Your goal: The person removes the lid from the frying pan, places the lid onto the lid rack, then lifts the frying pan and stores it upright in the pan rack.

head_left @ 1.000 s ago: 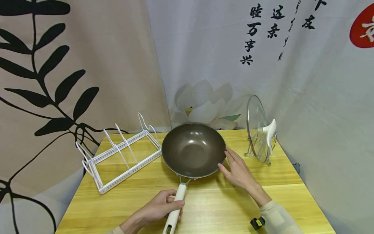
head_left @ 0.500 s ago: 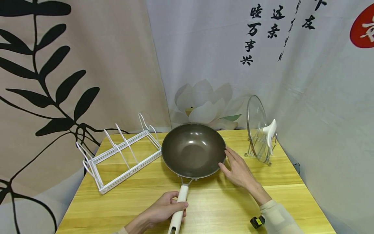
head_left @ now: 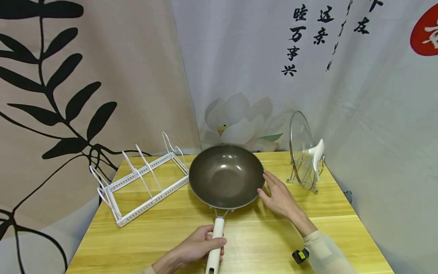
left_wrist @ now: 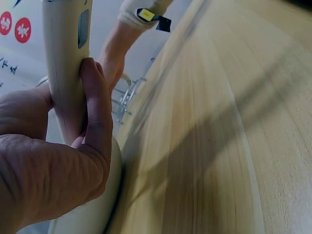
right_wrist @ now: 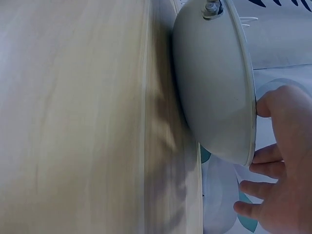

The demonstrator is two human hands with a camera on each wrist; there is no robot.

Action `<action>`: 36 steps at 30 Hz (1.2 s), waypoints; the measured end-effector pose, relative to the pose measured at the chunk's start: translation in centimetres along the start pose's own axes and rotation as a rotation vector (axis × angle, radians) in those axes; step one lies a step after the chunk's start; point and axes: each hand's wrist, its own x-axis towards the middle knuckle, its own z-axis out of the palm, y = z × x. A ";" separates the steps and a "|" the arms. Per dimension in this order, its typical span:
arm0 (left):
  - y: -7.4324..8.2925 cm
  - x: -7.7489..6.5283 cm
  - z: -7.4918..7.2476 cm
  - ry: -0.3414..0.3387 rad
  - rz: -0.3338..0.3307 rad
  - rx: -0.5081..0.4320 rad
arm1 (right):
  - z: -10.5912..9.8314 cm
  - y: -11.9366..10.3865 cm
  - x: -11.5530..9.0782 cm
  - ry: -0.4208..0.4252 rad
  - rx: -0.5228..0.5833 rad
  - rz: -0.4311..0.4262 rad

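Observation:
A brown-lined wok (head_left: 226, 177) with a pale outer wall (right_wrist: 214, 87) stands on the wooden table near its back edge. Its white handle (head_left: 215, 247) points toward the person. My left hand (head_left: 198, 245) grips that handle, thumb across the top; the left wrist view shows the fingers (left_wrist: 97, 107) wrapped round it. At the wok's right side, my right hand (head_left: 278, 196) touches the rim with fingertips and thumb. Its fingers are spread and fairly straight in the right wrist view, where the hand (right_wrist: 287, 161) lies along the rim.
Left of the wok, close to its side, lies a white wire rack (head_left: 143, 186) with upright dividers. A glass lid (head_left: 299, 152) with a white knob leans in a small metal stand (head_left: 301, 171) at the back right. A black device (head_left: 300, 256) sits at the right wrist.
The wok's handle has swung to the right, and my left hand has moved right with it. The bowl and my right hand have hardly moved.

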 end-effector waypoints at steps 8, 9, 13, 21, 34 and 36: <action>-0.2 0.2 0.4 -0.003 0.010 0.008 | 0.0 0.0 0.1 -0.013 0.041 0.016; -0.2 0.3 0.4 -0.001 0.010 0.011 | 0.0 0.0 0.2 -0.015 0.045 0.019; -0.2 0.4 0.7 0.000 0.016 0.018 | -0.1 0.0 0.3 -0.025 0.057 0.027; -0.3 0.7 1.2 -0.001 0.021 0.009 | -0.2 0.1 0.7 -0.032 0.068 0.029; -0.7 1.0 1.7 -0.002 0.016 0.009 | 0.0 0.3 1.0 -0.052 0.084 0.051; -0.8 1.1 1.8 -0.004 0.020 0.001 | 0.0 0.3 1.0 -0.052 0.084 0.044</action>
